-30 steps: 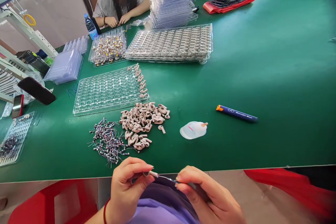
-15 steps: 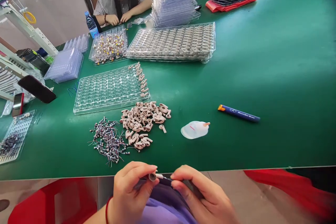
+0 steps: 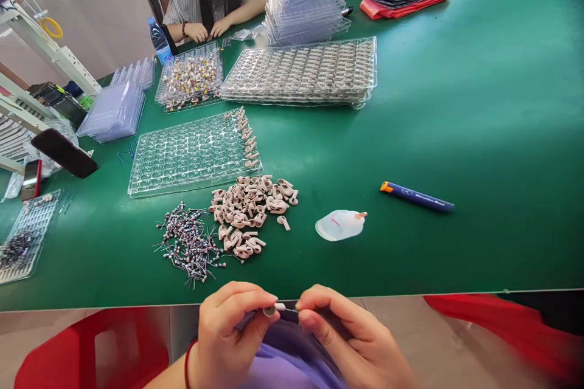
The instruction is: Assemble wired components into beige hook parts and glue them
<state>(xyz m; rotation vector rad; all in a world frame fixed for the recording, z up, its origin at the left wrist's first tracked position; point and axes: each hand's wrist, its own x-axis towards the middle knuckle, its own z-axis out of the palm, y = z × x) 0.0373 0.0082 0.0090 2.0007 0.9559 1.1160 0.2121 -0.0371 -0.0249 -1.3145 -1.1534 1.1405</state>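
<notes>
Over the table's front edge, my left hand (image 3: 230, 331) pinches a beige earbud shell (image 3: 270, 311) between thumb and forefinger, its round opening facing me and its stem to the right. My right hand (image 3: 349, 334) is closed at thumb and forefinger on a thin wired part (image 3: 291, 309) at the stem's end; most of this part is hidden by the fingertips. Just beyond the hands lie a heap of small wired parts (image 3: 189, 243) and a pile of beige earbud shells (image 3: 249, 206). A clear tray (image 3: 182, 155) behind them holds several shells along its right side.
To the right are a small translucent bottle (image 3: 340, 225) and a blue pen-like tube (image 3: 417, 196). Filled trays (image 3: 301, 73), a tall tray stack (image 3: 310, 6) and a red bundle (image 3: 410, 0) stand farther back. A co-worker (image 3: 212, 0) sits opposite. Phones (image 3: 64, 152) are at left.
The shell in my left hand has moved slightly right and turned a little, so less of its opening shows. My right hand stays close by, still pinching.
</notes>
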